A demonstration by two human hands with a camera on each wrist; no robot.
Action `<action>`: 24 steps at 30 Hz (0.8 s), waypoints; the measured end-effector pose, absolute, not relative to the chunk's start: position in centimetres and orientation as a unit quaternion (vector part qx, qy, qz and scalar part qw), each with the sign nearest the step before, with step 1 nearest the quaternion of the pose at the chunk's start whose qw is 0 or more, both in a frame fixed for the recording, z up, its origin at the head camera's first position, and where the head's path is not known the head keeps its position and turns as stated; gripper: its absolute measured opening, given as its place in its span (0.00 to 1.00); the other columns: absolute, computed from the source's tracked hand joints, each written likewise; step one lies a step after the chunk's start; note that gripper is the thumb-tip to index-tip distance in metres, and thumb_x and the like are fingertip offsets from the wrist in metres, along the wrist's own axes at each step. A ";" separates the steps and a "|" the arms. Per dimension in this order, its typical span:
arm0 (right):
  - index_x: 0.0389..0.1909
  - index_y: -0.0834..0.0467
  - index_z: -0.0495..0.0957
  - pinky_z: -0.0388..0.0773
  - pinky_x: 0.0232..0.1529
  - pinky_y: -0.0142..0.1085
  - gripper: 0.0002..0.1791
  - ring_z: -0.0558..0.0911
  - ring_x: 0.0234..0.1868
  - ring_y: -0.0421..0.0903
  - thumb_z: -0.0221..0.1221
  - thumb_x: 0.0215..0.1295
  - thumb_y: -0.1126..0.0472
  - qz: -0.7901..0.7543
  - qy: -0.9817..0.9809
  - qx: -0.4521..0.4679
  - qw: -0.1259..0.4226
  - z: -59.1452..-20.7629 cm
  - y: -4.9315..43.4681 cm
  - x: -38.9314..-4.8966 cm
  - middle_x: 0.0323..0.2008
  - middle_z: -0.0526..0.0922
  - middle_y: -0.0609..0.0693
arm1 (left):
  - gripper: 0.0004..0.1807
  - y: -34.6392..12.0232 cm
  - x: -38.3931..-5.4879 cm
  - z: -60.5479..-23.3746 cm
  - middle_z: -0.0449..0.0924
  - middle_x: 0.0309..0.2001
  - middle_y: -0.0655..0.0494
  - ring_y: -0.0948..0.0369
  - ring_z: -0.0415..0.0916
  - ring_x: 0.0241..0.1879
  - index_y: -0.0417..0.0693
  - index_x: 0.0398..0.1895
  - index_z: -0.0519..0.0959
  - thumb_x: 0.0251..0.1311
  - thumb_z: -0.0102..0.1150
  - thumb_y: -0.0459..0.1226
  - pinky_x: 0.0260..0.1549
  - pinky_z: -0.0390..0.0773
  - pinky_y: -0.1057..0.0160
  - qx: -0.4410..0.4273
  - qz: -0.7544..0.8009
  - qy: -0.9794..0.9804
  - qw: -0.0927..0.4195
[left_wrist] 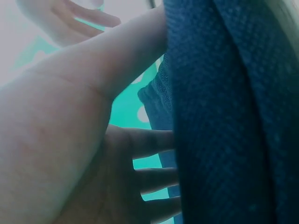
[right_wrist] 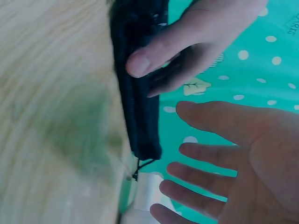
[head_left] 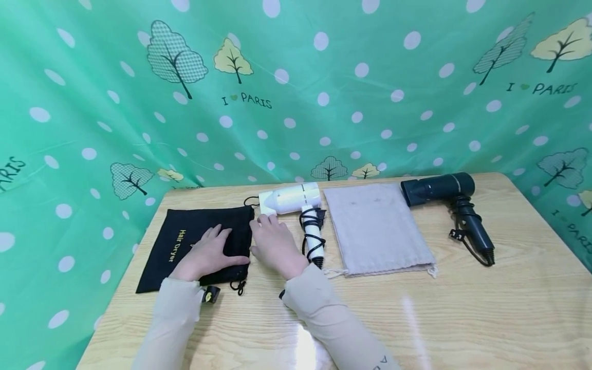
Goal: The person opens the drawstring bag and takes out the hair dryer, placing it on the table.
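Observation:
A black drawstring bag (head_left: 159, 264) lettered "Hair Dryer" lies at the left of the table. On top of it rests my left hand (head_left: 210, 254), fingers spread and thumb pointing right; in the right wrist view its thumb (right_wrist: 140, 63) touches the bag (right_wrist: 140, 107). My right hand (head_left: 277, 244) is just beyond the bag's right edge, with its fingers extended and nothing held, as the right wrist view shows. Beyond that hand lies a white hair dryer (head_left: 291, 199), its black cord wound round the handle. Dark fabric (left_wrist: 224, 116) fills much of the left wrist view.
Right of the white dryer lies a flat grey drawstring bag (head_left: 379, 231). A black hair dryer (head_left: 444, 187), cord wrapped about its handle, is at the far right. A green dotted curtain (head_left: 296, 103) hangs behind the wooden table (head_left: 462, 318).

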State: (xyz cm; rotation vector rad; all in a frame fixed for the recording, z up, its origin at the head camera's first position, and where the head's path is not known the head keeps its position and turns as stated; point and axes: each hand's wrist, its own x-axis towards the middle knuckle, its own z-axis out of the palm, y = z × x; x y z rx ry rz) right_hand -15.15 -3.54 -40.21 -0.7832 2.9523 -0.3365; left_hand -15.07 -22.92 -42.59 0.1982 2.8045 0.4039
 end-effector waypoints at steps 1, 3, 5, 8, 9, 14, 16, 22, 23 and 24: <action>0.68 0.54 0.68 0.73 0.61 0.44 0.32 0.68 0.66 0.50 0.62 0.68 0.48 -0.108 0.960 -0.257 0.041 -40.3 -3.6 -15.2 0.65 0.71 0.52 | 0.60 -22.9 -15.1 -42.6 0.46 0.75 0.26 0.31 0.43 0.74 0.33 0.74 0.58 0.51 0.63 0.68 0.63 0.54 0.25 0.068 0.140 0.976 0.153; 0.70 0.53 0.67 0.72 0.62 0.44 0.32 0.67 0.68 0.49 0.62 0.68 0.48 -0.105 0.958 -0.261 0.055 -40.6 -3.8 -15.3 0.67 0.70 0.51 | 0.60 -22.8 -15.0 -42.5 0.46 0.75 0.26 0.31 0.42 0.74 0.33 0.74 0.57 0.50 0.64 0.68 0.63 0.54 0.25 0.069 0.143 0.975 0.156; 0.71 0.52 0.66 0.71 0.64 0.44 0.33 0.66 0.69 0.49 0.62 0.68 0.48 -0.101 0.955 -0.268 0.072 -41.0 -4.1 -15.4 0.68 0.69 0.51 | 0.61 -22.9 -15.0 -42.5 0.46 0.75 0.27 0.31 0.42 0.74 0.33 0.74 0.57 0.50 0.64 0.68 0.62 0.53 0.24 0.068 0.146 0.974 0.159; 0.72 0.52 0.64 0.70 0.65 0.46 0.34 0.65 0.71 0.49 0.61 0.69 0.49 -0.094 0.948 -0.289 0.093 -41.7 -4.5 -15.5 0.70 0.67 0.50 | 0.62 -22.9 -14.8 -42.5 0.46 0.75 0.26 0.31 0.41 0.74 0.33 0.74 0.57 0.49 0.64 0.68 0.62 0.53 0.23 0.072 0.152 0.973 0.160; 0.73 0.51 0.64 0.70 0.66 0.46 0.34 0.64 0.71 0.49 0.61 0.69 0.49 -0.089 0.946 -0.298 0.096 -41.8 -4.7 -15.4 0.71 0.66 0.50 | 0.62 -23.0 -14.8 -42.5 0.46 0.75 0.27 0.31 0.41 0.74 0.32 0.74 0.57 0.49 0.64 0.69 0.62 0.53 0.23 0.073 0.154 0.972 0.160; 0.73 0.50 0.63 0.68 0.68 0.45 0.33 0.61 0.74 0.48 0.59 0.70 0.48 -0.063 0.940 -0.322 0.095 -42.4 -5.3 -15.3 0.74 0.62 0.48 | 0.63 -23.3 -14.7 -42.9 0.45 0.75 0.27 0.31 0.41 0.74 0.33 0.74 0.57 0.48 0.64 0.70 0.62 0.53 0.23 0.081 0.157 0.973 0.151; 0.74 0.49 0.63 0.66 0.70 0.45 0.33 0.58 0.76 0.48 0.58 0.71 0.49 -0.058 0.940 -0.321 0.095 -42.5 -5.3 -15.3 0.76 0.59 0.47 | 0.63 -23.3 -14.8 -43.0 0.45 0.75 0.27 0.31 0.41 0.74 0.33 0.74 0.57 0.48 0.64 0.69 0.62 0.53 0.23 0.083 0.158 0.973 0.149; 0.73 0.48 0.64 0.61 0.73 0.46 0.31 0.55 0.78 0.48 0.57 0.71 0.49 -0.047 0.938 -0.327 0.105 -42.9 -5.2 -15.6 0.76 0.59 0.44 | 0.61 -23.5 -14.8 -43.1 0.45 0.75 0.27 0.31 0.40 0.74 0.33 0.74 0.57 0.49 0.66 0.67 0.63 0.53 0.25 0.084 0.161 0.971 0.156; 0.73 0.48 0.64 0.61 0.73 0.46 0.31 0.55 0.77 0.48 0.57 0.71 0.49 -0.043 0.937 -0.329 0.108 -42.9 -5.2 -15.6 0.76 0.59 0.44 | 0.61 -23.5 -14.8 -43.1 0.44 0.75 0.27 0.32 0.40 0.74 0.33 0.74 0.57 0.49 0.66 0.67 0.63 0.53 0.25 0.083 0.162 0.970 0.158; 0.73 0.48 0.65 0.60 0.73 0.46 0.31 0.55 0.77 0.48 0.57 0.71 0.49 -0.041 0.937 -0.329 0.109 -42.9 -5.2 -15.7 0.76 0.60 0.44 | 0.61 -23.6 -14.9 -43.1 0.44 0.75 0.27 0.32 0.40 0.74 0.33 0.74 0.57 0.49 0.67 0.66 0.63 0.53 0.24 0.082 0.162 0.970 0.160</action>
